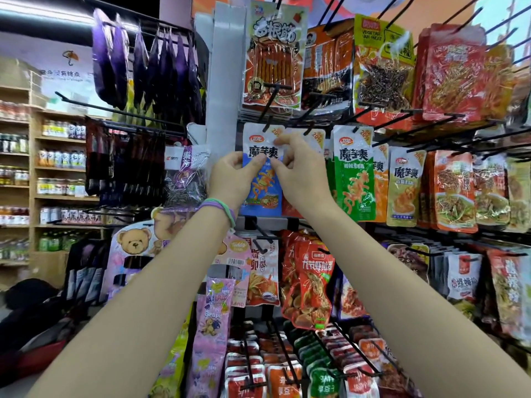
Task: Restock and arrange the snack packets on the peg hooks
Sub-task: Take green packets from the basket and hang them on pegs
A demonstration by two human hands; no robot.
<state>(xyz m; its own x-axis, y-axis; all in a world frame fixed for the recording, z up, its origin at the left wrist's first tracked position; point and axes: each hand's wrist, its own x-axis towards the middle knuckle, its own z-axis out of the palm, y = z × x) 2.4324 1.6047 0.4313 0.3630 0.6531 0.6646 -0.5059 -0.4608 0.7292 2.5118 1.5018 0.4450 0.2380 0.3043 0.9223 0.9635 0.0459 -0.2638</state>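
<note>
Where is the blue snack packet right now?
In the head view the blue-and-white plastic snack packet hangs mid-rack, pinched by the left hand and right hand, left of the green plastic packet.

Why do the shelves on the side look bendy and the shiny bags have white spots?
In the head view, the wide lens bends the edges, so the wooden shelves lean and curve; shop lights bounce off the glossy green packet, making white glare; the blue packet between the left hand and right hand looks fairly sharp, while the far bottles look soft.
</note>
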